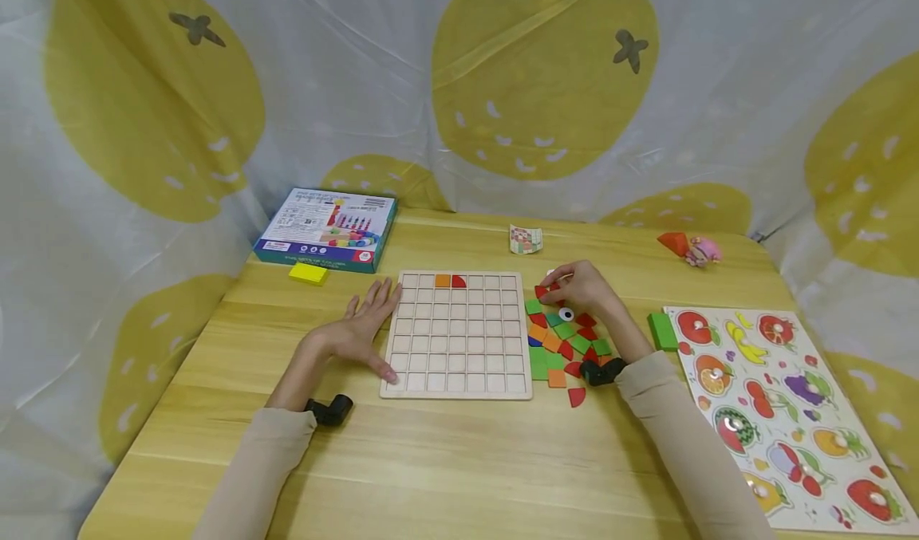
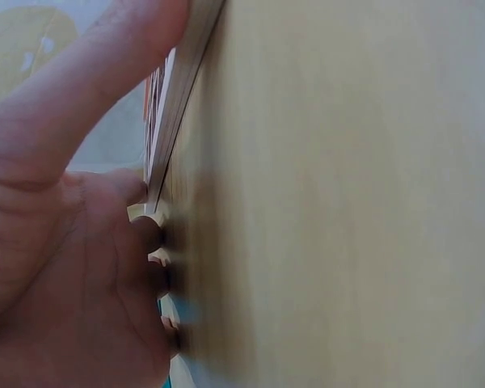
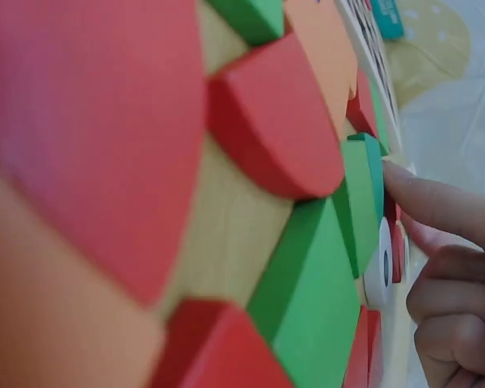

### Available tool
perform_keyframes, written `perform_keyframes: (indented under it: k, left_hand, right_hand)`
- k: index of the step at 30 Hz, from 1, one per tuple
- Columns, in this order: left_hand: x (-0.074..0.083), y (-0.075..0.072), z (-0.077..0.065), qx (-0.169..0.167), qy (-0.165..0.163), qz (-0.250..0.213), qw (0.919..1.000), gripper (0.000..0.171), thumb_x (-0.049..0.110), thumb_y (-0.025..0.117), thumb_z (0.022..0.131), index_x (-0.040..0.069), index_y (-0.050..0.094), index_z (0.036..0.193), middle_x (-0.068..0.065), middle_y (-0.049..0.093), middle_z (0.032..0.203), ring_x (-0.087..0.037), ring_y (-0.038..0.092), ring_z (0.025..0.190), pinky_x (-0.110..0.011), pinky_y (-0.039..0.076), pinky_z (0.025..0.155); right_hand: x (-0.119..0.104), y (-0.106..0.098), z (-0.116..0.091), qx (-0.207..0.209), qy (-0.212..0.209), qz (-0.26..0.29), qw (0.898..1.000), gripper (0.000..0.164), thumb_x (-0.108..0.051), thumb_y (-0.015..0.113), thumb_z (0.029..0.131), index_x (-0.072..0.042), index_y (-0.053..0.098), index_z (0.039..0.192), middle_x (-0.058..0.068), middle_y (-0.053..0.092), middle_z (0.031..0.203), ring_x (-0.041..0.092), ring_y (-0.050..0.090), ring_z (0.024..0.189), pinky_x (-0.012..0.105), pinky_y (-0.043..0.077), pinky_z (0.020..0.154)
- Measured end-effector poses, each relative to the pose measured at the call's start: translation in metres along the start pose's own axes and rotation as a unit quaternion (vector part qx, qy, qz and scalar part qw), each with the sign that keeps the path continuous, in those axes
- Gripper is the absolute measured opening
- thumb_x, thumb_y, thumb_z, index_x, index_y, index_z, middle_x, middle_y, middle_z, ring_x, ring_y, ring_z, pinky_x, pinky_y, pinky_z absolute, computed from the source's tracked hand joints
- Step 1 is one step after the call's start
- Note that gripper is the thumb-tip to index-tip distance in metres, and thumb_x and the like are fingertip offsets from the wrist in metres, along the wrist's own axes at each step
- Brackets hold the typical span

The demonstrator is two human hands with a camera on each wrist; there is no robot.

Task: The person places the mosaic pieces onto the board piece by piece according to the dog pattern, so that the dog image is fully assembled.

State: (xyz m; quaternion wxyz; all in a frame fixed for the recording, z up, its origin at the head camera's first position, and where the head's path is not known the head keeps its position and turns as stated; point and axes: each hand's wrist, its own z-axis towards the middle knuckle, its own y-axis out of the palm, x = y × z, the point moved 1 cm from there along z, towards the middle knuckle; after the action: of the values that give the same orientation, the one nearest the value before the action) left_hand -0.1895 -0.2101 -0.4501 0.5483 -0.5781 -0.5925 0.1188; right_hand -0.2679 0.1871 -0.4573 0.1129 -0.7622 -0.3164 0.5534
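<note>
A wooden grid board (image 1: 459,340) lies flat on the table. In its far row sit an orange square tile (image 1: 443,281) and a red quarter-circle tile (image 1: 459,282). My left hand (image 1: 355,333) is spread along the board's left side, thumb at the near corner and fingertips by the far one; the left wrist view shows the board's edge (image 2: 174,113) beside the thumb. At the far end of a loose pile of tiles, my right hand (image 1: 583,289) pinches a red tile (image 1: 541,292) between thumb and forefinger. A green tile (image 3: 311,299) lies nearer in the pile.
A round white eye piece (image 1: 566,314) lies among the tiles. At back left are a toy box (image 1: 319,229) and a yellow block (image 1: 309,274). A fruit puzzle board (image 1: 778,396) and a green block (image 1: 662,332) are at right; a small printed card (image 1: 526,239) lies behind.
</note>
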Motion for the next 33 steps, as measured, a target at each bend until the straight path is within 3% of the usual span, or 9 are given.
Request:
perform_keyframes:
  k: [4,11,16,20,27,33]
  left_hand:
    - [-0.001,0.001,0.0,-0.001,0.0,0.001,1.0,0.147,0.056,0.087,0.055,0.011,-0.011,0.155,-0.017,-0.023,0.16,-0.037,-0.022,0.148,-0.063,-0.013,0.116]
    - [-0.002,0.001,0.0,0.003,0.001,0.005,1.0,0.146,0.056,0.087,0.056,0.011,-0.01,0.155,-0.018,-0.023,0.16,-0.038,-0.021,0.148,-0.064,-0.012,0.116]
    - [0.0,0.001,-0.001,0.001,0.001,0.0,1.0,0.146,0.055,0.088,0.056,0.011,-0.011,0.155,-0.018,-0.023,0.16,-0.038,-0.021,0.148,-0.064,-0.013,0.116]
    - [0.0,0.0,-0.001,0.0,0.0,0.004,1.0,0.146,0.055,0.087,0.056,0.011,-0.011,0.155,-0.017,-0.023,0.16,-0.038,-0.022,0.148,-0.063,-0.013,0.116]
    - [0.002,0.0,0.001,-0.004,0.001,0.009,1.0,0.146,0.055,0.088,0.056,0.011,-0.011,0.155,-0.018,-0.023,0.159,-0.038,-0.022,0.148,-0.064,-0.012,0.117]
    - [0.001,0.0,0.0,-0.004,-0.001,0.003,1.0,0.146,0.055,0.088,0.056,0.011,-0.011,0.155,-0.017,-0.023,0.16,-0.038,-0.022,0.148,-0.064,-0.013,0.116]
  right_hand:
    - [0.002,0.002,0.001,-0.001,-0.02,-0.005,1.0,0.02,-0.017,0.08,0.079,-0.011,0.075,0.097,-0.002,0.039,0.057,0.017,0.036,0.053,0.024,0.029,0.048]
    - [-0.001,0.004,0.005,0.005,-0.049,-0.006,0.999,0.021,-0.014,0.078,0.081,-0.008,0.074,0.101,0.002,0.049,0.057,0.017,0.041,0.052,0.025,0.036,0.049]
    - [-0.009,0.005,0.007,0.003,-0.039,-0.03,0.999,0.022,-0.019,0.079,0.08,-0.011,0.075,0.1,-0.002,0.044,0.056,0.017,0.038,0.054,0.026,0.035,0.053]
    - [-0.014,0.005,0.01,-0.007,-0.023,-0.037,0.999,0.025,-0.025,0.079,0.08,-0.011,0.074,0.1,-0.003,0.048,0.058,0.016,0.04,0.057,0.026,0.037,0.056]
    - [-0.015,-0.001,0.012,-0.024,-0.035,-0.039,0.998,0.025,-0.017,0.076,0.083,-0.009,0.074,0.108,-0.006,0.038,0.051,0.013,0.032,0.052,0.024,0.032,0.053]
    - [-0.017,-0.001,0.01,-0.001,0.004,-0.028,1.0,0.031,-0.02,0.083,0.076,-0.008,0.073,0.103,-0.005,0.048,0.057,0.016,0.042,0.06,0.025,0.038,0.057]
